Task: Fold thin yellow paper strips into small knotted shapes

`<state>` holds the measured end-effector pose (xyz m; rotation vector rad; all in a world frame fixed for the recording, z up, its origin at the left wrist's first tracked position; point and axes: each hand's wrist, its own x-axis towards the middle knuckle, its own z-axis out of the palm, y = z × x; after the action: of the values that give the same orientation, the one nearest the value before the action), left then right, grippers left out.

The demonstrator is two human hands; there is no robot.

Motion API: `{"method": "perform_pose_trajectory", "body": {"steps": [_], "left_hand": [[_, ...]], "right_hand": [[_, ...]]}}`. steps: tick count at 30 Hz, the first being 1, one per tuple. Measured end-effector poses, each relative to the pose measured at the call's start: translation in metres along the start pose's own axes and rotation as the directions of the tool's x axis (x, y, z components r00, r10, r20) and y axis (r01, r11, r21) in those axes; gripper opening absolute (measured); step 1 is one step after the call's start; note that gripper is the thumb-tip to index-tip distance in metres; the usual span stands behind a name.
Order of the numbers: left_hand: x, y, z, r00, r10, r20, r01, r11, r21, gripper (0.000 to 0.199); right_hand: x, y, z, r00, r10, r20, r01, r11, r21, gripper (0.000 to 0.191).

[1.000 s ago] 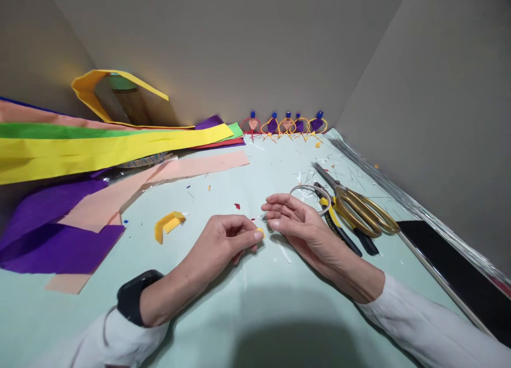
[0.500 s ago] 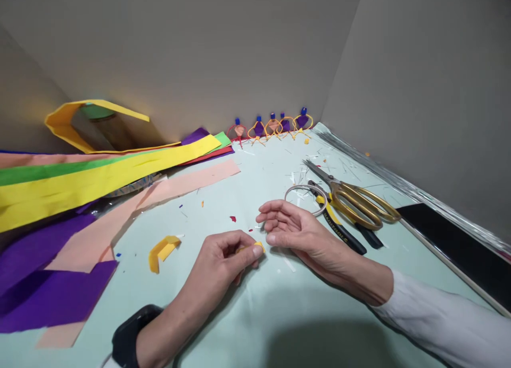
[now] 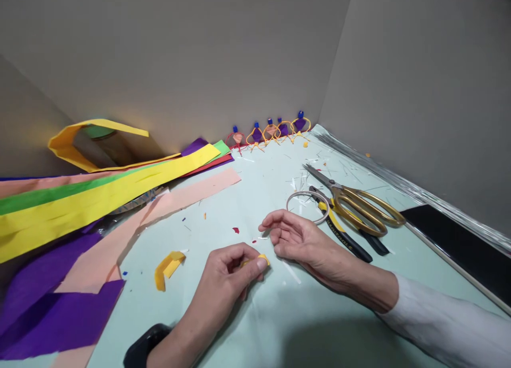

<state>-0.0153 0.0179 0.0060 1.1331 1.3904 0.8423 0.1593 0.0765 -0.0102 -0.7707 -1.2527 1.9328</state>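
A small folded piece of yellow paper [image 3: 264, 259] is pinched between the thumb and fingers of my left hand [image 3: 229, 275]; most of it is hidden by the fingers. Just to the right, my right hand [image 3: 297, 235] is loosely curled, its fingers apart, with nothing visible in it and not touching the yellow piece. A folded yellow paper strip [image 3: 170, 267] lies on the table left of my left hand. Beyond my right hand are a silver ring [image 3: 293, 193], pliers with black and yellow handles [image 3: 345, 237] and gold-handled scissors [image 3: 359, 206].
Several small figures of paper and wire [image 3: 256, 133] lean along the back wall. Crepe paper strips [image 3: 131, 182] and purple paper [image 3: 80, 317] spread over the left side. A dark phone-like slab [image 3: 459, 245] and a bundle of thin silver wires [image 3: 431, 192] lie at right.
The whole view has shifted slightly, so the table things sit a little lower. Both hands keep nearly the same pose, my left still pinching the yellow paper.
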Motion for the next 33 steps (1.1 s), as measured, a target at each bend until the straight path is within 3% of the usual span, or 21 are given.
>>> {"method": "perform_pose_trajectory", "body": {"steps": [16,25,33], "left_hand": [[-0.0016,0.0016,-0.0015,1.0,-0.014,0.006,0.014,1.0,-0.006,0.03],[-0.001,0.0027,0.0023,0.998,-0.059,0.015,0.06,0.992,-0.111,0.024],[-0.0008,-0.0032,0.0005,0.998,0.055,-0.001,-0.055,0.994,-0.093,0.021]], "right_hand": [[0.0005,-0.0001,0.0001,0.997,0.034,-0.067,-0.03,0.998,0.06,0.04],[-0.0041,0.002,0.0019,0.983,0.064,-0.174,-0.081,0.992,-0.093,0.035],[0.0005,0.004,0.005,0.977,-0.017,-0.213,-0.016,0.988,-0.152,0.044]]}}
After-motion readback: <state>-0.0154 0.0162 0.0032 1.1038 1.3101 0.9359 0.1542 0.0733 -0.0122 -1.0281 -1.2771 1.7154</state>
